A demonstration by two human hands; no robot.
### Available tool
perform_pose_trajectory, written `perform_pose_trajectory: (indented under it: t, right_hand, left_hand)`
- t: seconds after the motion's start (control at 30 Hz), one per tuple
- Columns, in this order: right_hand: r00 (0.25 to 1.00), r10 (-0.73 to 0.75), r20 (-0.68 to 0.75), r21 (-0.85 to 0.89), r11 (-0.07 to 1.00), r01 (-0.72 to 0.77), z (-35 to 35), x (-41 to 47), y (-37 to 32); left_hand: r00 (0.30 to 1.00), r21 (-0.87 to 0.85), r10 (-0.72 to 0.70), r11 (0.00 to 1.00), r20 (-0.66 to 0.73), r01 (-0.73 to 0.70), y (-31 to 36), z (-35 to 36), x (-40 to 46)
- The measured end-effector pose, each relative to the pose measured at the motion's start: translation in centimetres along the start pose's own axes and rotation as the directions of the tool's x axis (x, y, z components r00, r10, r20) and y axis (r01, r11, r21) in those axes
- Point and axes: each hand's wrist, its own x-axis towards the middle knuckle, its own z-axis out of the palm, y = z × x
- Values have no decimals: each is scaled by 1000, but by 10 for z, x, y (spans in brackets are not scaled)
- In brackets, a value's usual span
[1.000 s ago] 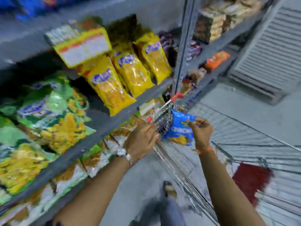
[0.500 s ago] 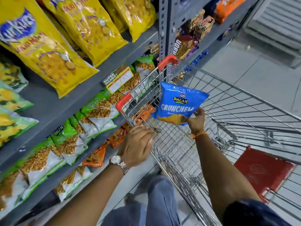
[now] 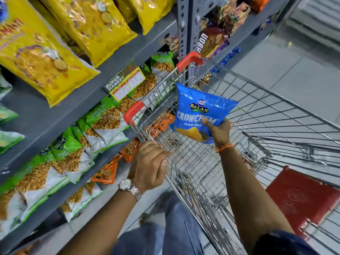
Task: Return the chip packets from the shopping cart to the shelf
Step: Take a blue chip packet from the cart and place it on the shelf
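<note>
Gripping the wire rim of the shopping cart (image 3: 257, 115), beside the shelf (image 3: 46, 115), the left hand (image 3: 149, 166) is closed around it; the right hand (image 3: 219, 131) is clamping the blue chip packet (image 3: 198, 111) above the cart's basket.

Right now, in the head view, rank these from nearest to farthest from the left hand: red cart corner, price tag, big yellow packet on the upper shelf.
From the left hand:
1. Red cart corner, just above it.
2. Price tag, on the shelf edge.
3. Big yellow packet, upper left.
</note>
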Motion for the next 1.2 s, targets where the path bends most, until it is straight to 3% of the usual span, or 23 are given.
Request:
perform_pose_trajectory:
  t: [0.13,0.27,0.53,0.7,0.87,1.07,1.2]
  right_hand:
    - [997,-81,1,-61,995,81,0,-28,-39]
    - [985,-170,39,-84,981,173,0,-63,-103]
    - [907,-398,136,47,917,395,40,-141,-271]
    - [777,-565,277,130,823,552,94,-197,-381]
    - [629,-677,383,248,731,636,153,-259,-468]
    - [460,-724,513,461,685,564,237,-332,-524]
    - [405,-712,573,481,693,537,298,-357,-538]
  left_hand:
    - [998,24,-2,1000,58,1,8,-17,4]
    - [999,-18,-31,999,20,31,19,-54,10]
    - [964,97,-24,994,-266,52,38,-199,33]
    - [857,260,46,960,-514,104,40,-314,28]
    - [718,380,90,889,-690,254,29,-412,-5]
    - [618,392,13,784,-786,482,-3,-477,-59]
    - [595,387,-49,717,-802,580,-26,-490,-98]
